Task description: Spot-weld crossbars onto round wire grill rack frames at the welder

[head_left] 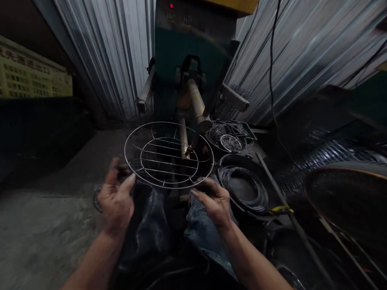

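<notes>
Rack: round wire rack (168,155), outer ring with an inner ring and straight cross wires, is held level above the lap, its far side under the machine's electrode arm.
Left hand: left hand (116,199) is closed on the near-left rim of the rack, thumb laid along the ring, fingers curled beneath; the exact pinch is blurred.
Right hand: right hand (213,201) is set at the near-right rim, fingers bent and drawn together at the ring; whether the wire is gripped or only touched cannot be told.
Machine: green welding machine (193,48) is seen straight ahead, a red lamp lit at its top; its cylindrical arm (196,102) slopes down to a point just over the cross wires.
Tray: tray of finished wire pieces (231,135) is placed right of the machine arm.
Coil: coil of wire (244,187) is lying in a dark basin just beside the right hand.
Lap: dark apron (151,229) is draped over the knees.
</notes>
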